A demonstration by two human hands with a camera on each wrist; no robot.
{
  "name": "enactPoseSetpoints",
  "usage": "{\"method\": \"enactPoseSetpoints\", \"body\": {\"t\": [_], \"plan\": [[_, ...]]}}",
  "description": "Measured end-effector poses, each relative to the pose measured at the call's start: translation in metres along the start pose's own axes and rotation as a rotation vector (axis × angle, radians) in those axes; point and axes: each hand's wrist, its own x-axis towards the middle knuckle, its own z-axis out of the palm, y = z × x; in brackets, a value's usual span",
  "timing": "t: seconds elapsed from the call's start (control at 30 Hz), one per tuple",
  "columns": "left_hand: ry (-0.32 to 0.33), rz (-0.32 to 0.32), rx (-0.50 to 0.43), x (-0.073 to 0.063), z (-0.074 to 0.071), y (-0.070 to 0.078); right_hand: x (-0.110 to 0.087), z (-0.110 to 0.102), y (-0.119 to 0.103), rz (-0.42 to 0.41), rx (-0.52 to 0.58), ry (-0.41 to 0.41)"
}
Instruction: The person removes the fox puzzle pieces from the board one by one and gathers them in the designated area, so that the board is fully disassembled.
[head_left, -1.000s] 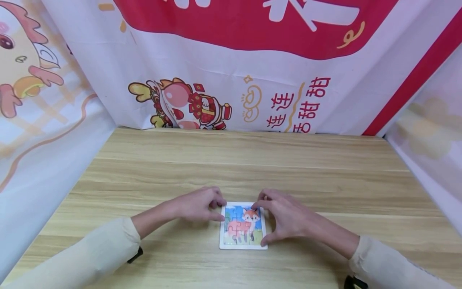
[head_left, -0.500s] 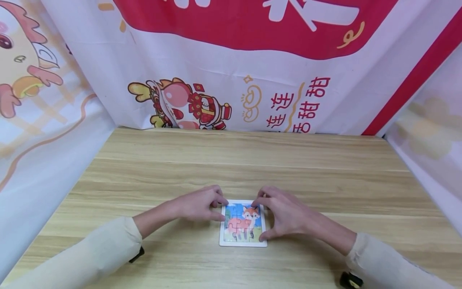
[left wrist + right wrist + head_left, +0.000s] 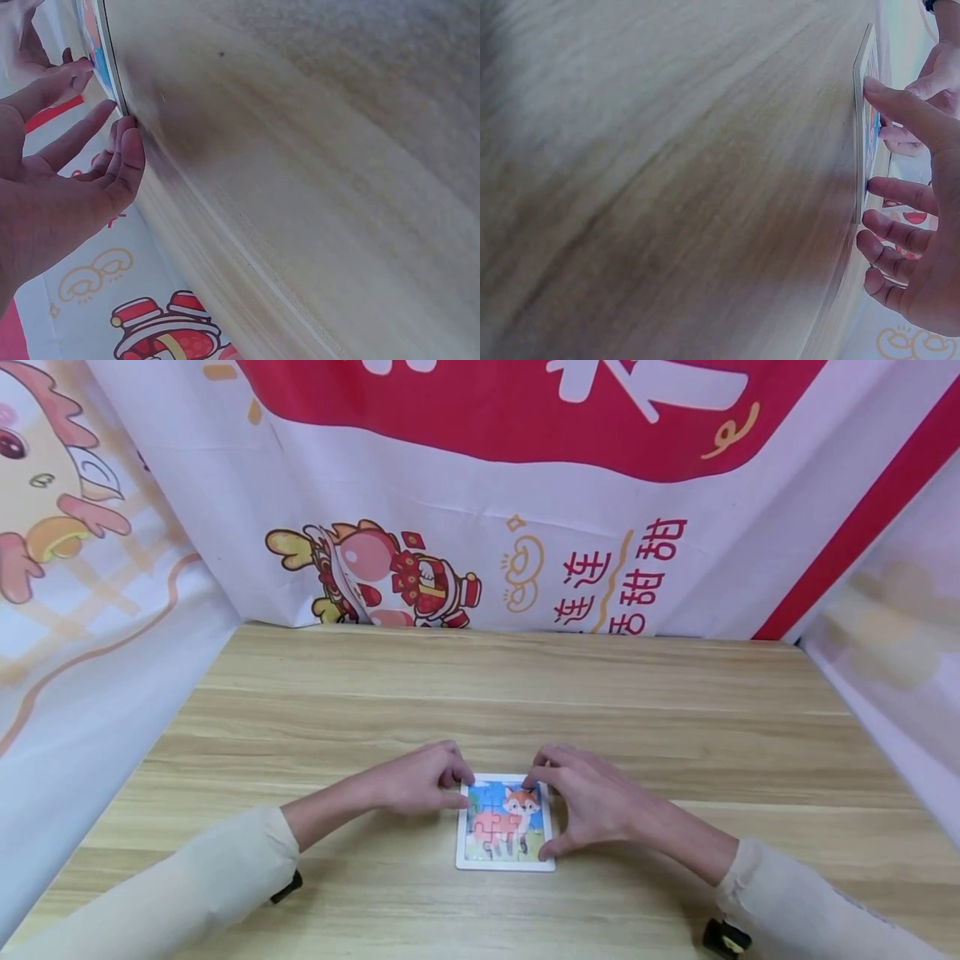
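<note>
A small square jigsaw puzzle [image 3: 506, 822] with a fox picture lies on the table in a white frame [image 3: 506, 865]. Its pieces sit together inside the frame. At its left edge, my left hand [image 3: 416, 781] touches the upper corner with the index finger and the side with the thumb. My right hand [image 3: 596, 802] spans the right side, index fingertip near the top corner and thumb near the bottom corner. The right wrist view shows the fingers of my right hand [image 3: 937, 240] spread along the frame's edge [image 3: 859, 135]. The left wrist view shows my left hand's [image 3: 60, 202] fingertips there too.
The wood-grain table [image 3: 360, 693] runs back to a printed white and red cloth [image 3: 465, 485]. Further printed cloth hangs at the left [image 3: 97, 635] and right [image 3: 892, 627] sides. Pale sleeves [image 3: 180, 885] cover both forearms.
The puzzle has slid slightly away from the person, with both hands moving along at its sides. The left thumb has shifted a little up the left edge.
</note>
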Motion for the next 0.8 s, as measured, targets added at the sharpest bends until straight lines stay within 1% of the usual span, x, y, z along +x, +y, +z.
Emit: {"method": "enactPoseSetpoints", "body": {"t": [0.17, 0.33, 0.6, 0.7, 0.8], "plan": [[0.031, 0.004, 0.004, 0.003, 0.002, -0.001, 0.0, 0.0, 0.0, 0.002, 0.0, -0.001], [0.089, -0.004, 0.017, 0.007, 0.007, -0.001, 0.0, 0.0, 0.001, -0.003, -0.017, 0.003], [0.172, -0.006, 0.042, 0.013, 0.016, 0.001, 0.0, -0.001, 0.0, 0.003, -0.006, -0.003], [0.189, -0.012, 0.041, 0.014, 0.018, 0.002, 0.0, -0.001, 0.0, 0.001, -0.008, -0.003], [0.188, -0.007, 0.025, 0.014, 0.02, 0.001, 0.0, -0.001, -0.001, 0.003, -0.006, -0.004]]}}
